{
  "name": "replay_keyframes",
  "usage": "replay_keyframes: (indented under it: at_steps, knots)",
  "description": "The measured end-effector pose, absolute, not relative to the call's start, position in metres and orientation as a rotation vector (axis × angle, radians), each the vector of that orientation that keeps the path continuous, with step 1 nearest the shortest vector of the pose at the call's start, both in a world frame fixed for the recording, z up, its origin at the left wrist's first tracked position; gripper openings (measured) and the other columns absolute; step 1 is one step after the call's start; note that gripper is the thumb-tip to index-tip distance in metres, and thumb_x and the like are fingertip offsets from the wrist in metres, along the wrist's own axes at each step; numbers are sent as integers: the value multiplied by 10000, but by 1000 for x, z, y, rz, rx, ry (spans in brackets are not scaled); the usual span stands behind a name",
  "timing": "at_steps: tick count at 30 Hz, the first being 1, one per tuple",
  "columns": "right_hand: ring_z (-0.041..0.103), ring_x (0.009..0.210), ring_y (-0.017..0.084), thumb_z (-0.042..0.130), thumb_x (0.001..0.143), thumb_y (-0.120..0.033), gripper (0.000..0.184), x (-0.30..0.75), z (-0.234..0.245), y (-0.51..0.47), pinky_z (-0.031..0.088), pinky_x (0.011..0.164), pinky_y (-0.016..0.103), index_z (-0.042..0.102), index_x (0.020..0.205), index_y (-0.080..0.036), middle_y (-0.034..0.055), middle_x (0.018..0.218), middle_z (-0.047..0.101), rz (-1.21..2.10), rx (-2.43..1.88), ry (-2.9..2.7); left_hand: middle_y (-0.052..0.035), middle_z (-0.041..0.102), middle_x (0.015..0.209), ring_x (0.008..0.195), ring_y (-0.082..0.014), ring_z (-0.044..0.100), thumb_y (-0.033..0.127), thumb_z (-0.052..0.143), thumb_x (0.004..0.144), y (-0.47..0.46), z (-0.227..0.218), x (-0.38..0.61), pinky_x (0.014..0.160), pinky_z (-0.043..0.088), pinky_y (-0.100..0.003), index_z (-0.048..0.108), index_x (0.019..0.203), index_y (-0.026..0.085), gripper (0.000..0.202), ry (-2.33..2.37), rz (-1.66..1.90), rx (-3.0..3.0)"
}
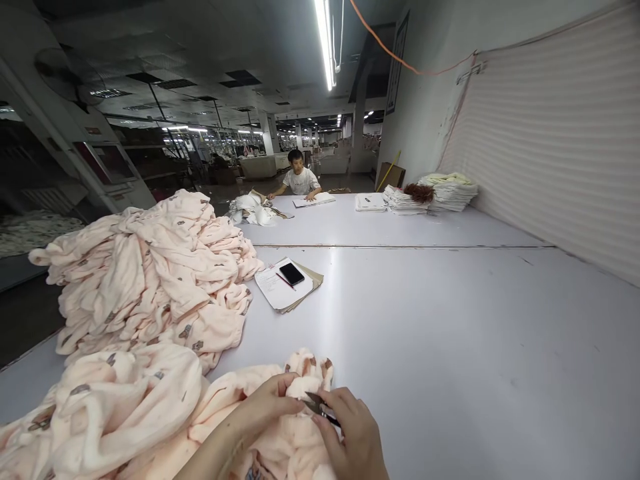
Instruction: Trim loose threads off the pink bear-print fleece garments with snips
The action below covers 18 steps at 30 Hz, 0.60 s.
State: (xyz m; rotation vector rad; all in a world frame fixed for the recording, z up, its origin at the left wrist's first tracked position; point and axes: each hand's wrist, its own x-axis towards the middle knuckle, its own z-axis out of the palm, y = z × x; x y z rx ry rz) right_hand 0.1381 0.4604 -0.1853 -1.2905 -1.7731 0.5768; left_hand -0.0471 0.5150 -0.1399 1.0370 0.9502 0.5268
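Note:
Near the table's front edge lies a pale pink fleece garment (125, 407) with small printed figures. My left hand (273, 403) pinches a fold of this fabric between thumb and fingers. Close beside it, my right hand (350, 430) is closed around small thread snips (320, 405). The dark blades point left, toward my left thumb, and lie against or just above the cloth; whether they touch a thread cannot be made out. My right fingers cover most of the snips' handle.
A tall heap of matching pink garments (150, 267) stands at left. Beyond my hands lie papers (273, 290) with a phone (291, 273) and a pen (285, 281). Across the table (450, 333), a person (300, 179) sits by white cloth (253, 208). Folded stacks (447, 193) stand back right.

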Motion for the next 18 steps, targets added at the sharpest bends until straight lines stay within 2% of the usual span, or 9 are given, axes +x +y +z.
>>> replay_keyframes:
  at_steps: [3,6,9,11,13,14,16,18]
  knots:
    - [607,746,177,492,886,-235,197,135,-186,462,458,663,259,651,1002,-241,38,873,654,684,-1298,-1673,18,613,748,735,-129,541,168,675,631,516,-140,-47,708,389,-229,602,841,139,224,937,531,1018]
    - [617,796,169,523,859,-259,183,137,-183,470,479,691,232,649,987,-221,37,873,644,900,-1265,-1465,19,606,754,730,-122,529,155,678,608,517,-139,-49,694,380,-217,619,842,136,242,936,509,1044]
    - [605,753,152,541,750,-145,314,140,-177,482,472,669,213,629,1044,-214,-4,798,626,1114,-1269,-1425,16,596,754,748,-146,537,180,680,604,516,-135,-50,680,396,-232,623,831,144,237,958,451,1109]
    - [566,646,130,514,682,-81,283,140,-174,488,440,593,194,650,895,-208,-46,668,573,1194,-1273,-1490,5,598,795,809,-182,543,211,682,624,512,-130,-50,717,414,-268,628,828,158,217,1008,427,1166]
    - [524,600,125,497,695,-85,160,137,-176,488,405,562,198,604,726,-200,-53,614,531,1163,-1315,-1495,4,584,813,861,-203,528,210,644,680,505,-128,-50,830,399,-334,621,811,183,136,1127,492,1347]
    - [520,608,134,495,727,-107,127,134,-179,484,400,571,211,580,703,-199,-43,624,540,1108,-1354,-1469,9,571,799,853,-202,523,195,604,717,501,-128,-49,901,364,-379,610,807,196,90,1212,571,1527]
    - [544,659,166,486,794,-167,108,128,-188,474,411,629,251,587,773,-197,-7,694,599,916,-1439,-1447,17,560,778,819,-187,531,133,506,782,491,-133,-49,1010,250,-458,577,833,213,118,1342,775,1996]
    - [582,701,193,491,818,-200,130,123,-196,461,422,677,277,613,863,-205,21,769,654,709,-1485,-1469,10,584,791,836,-183,564,84,437,815,480,-142,-51,1043,180,-501,540,872,215,176,1358,991,2388]
